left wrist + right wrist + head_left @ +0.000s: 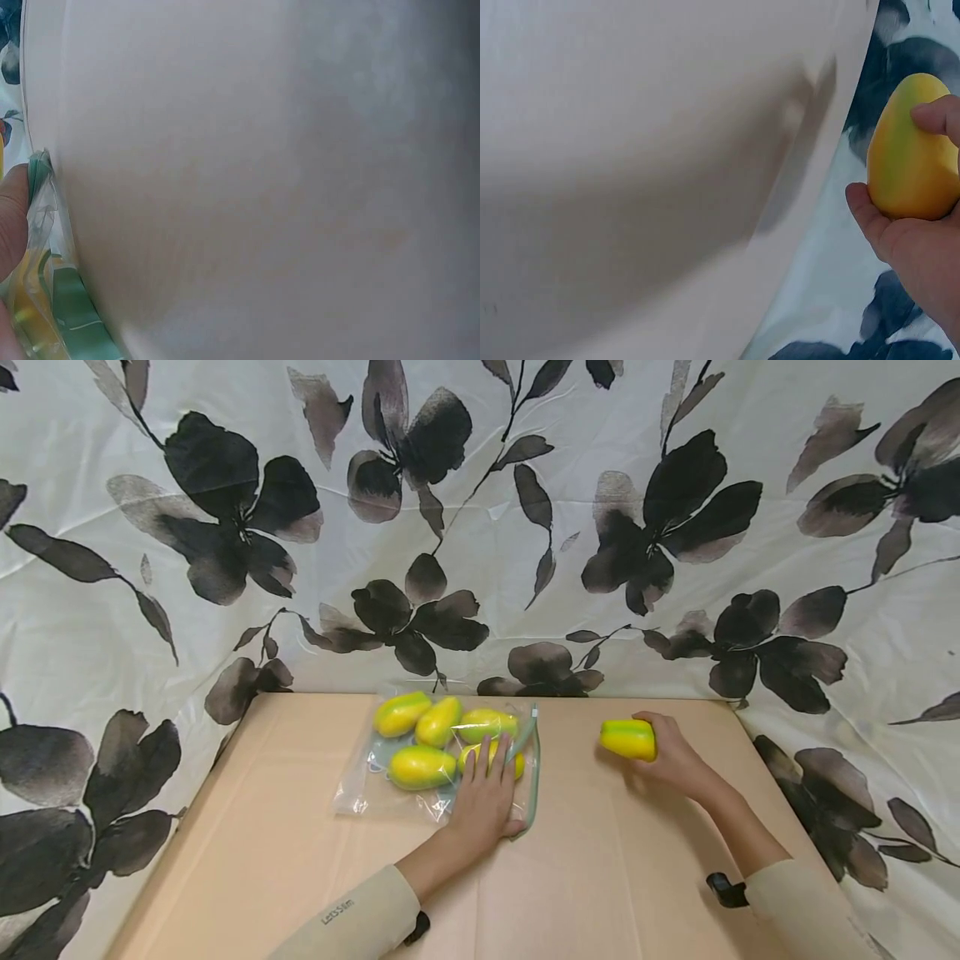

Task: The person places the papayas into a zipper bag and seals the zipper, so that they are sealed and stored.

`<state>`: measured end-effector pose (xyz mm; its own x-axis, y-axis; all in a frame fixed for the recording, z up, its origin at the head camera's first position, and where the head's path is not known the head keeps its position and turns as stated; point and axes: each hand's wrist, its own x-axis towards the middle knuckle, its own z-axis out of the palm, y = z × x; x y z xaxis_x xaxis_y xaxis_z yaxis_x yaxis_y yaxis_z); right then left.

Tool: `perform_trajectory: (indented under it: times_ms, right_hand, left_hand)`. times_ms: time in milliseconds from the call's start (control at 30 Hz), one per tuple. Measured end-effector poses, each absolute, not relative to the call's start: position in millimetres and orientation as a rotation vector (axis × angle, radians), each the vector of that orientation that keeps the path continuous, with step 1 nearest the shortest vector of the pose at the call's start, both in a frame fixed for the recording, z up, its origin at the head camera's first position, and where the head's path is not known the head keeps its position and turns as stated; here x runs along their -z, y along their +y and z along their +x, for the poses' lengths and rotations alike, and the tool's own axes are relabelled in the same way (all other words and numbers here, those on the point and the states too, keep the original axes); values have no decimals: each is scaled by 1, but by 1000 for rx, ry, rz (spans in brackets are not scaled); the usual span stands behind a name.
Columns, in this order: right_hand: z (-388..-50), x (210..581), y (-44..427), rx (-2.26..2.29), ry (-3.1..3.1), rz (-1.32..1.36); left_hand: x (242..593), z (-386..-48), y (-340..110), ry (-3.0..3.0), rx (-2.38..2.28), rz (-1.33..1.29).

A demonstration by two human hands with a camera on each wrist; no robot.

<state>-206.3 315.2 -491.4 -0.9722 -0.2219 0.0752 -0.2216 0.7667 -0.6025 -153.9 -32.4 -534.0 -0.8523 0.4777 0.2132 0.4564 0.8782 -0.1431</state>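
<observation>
A clear zip bag [356, 797] with a green edge lies on the board, holding several yellow-green mangoes [422, 767]. My left hand [483, 797] rests on the bag's right part, its fingers extended over one of the mangoes inside. Its thumb [10, 221] is beside the green strip at the bag's edge in the left wrist view. To the right of the bag, my right hand [671, 756] grips a single mango [627, 740] above the board. In the right wrist view, thumb and fingers sit round this mango [904, 161].
Both hands work over a light tan board [300, 877]. Behind it and along its sides hangs or lies a white cloth [525, 568] with dark flower prints. Dark wrist cameras [726, 891] sit by the sleeves.
</observation>
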Motion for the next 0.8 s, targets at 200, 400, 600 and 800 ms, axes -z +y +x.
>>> perform_trajectory:
  times_ms: [200,400,600,800]
  right_hand:
    - [-201,495,294,1014,2904,-440]
    - [-201,502,274,1020,2871,-506]
    - [-200,503,253,1034,2817,-541]
    - [-199,504,235,1036,2800,-623]
  left_hand:
    - [533,-154,-32,-2810,-136,-702]
    - [532,-153,-32,-2816,-123,-702]
    - [532,-154,-32,-2815,-113,-703]
    - [532,-154,-33,-2811,-98,-712]
